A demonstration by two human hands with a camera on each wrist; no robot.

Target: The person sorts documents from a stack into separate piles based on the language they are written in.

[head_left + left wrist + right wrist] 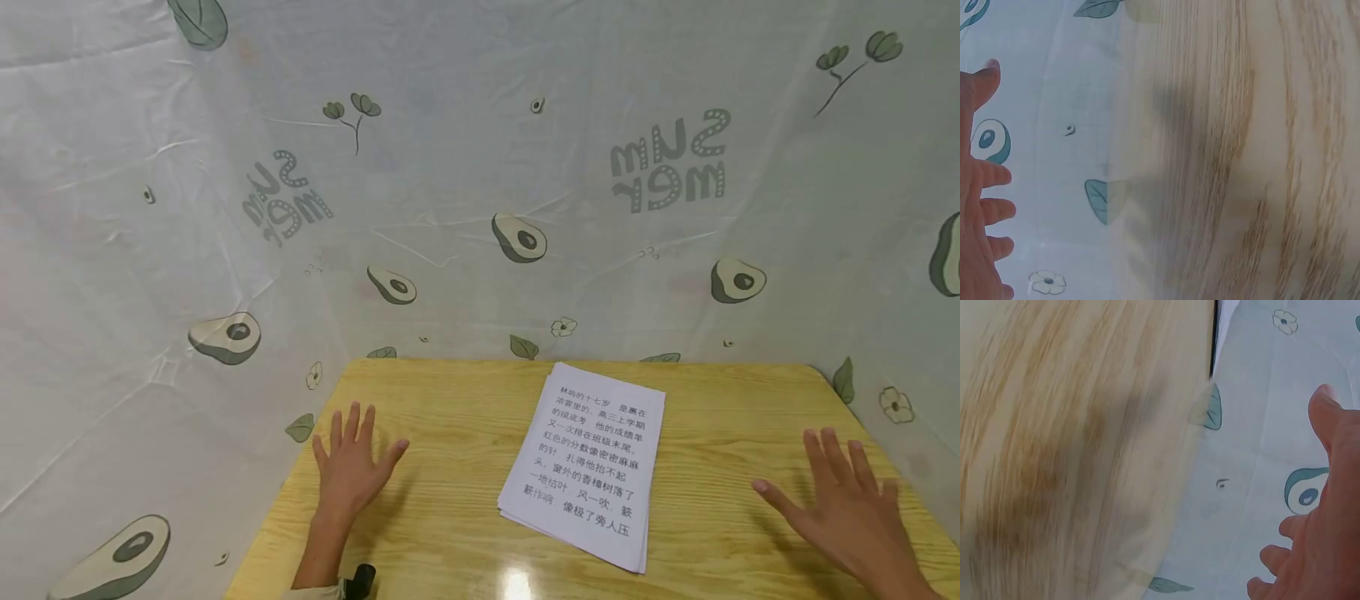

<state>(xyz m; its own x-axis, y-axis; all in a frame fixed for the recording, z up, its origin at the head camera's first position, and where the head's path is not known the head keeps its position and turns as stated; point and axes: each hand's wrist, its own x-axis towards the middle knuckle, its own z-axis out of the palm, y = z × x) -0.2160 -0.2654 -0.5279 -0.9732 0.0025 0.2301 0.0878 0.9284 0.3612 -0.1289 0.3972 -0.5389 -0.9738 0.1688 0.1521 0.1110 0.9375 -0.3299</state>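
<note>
A stack of white paper sheets [585, 467] printed with Chinese characters lies slightly askew on the wooden table [450, 417]. Left of it, my left hand [352, 467] is held over the table with fingers spread and nothing in its grasp. My right hand [847, 508] is on the far right side, likewise spread and holding nothing. Both hands are apart from the paper. In the left wrist view my left hand [979, 206] shows along the left edge; the right wrist view has my right hand [1322, 519] along its right edge.
A pale cloth [450, 167] printed with avocados, leaves and mirrored lettering hangs behind the table and down both sides. A dark band with a small black piece [362, 581] sits at the left wrist. Light glares off the table's near part.
</note>
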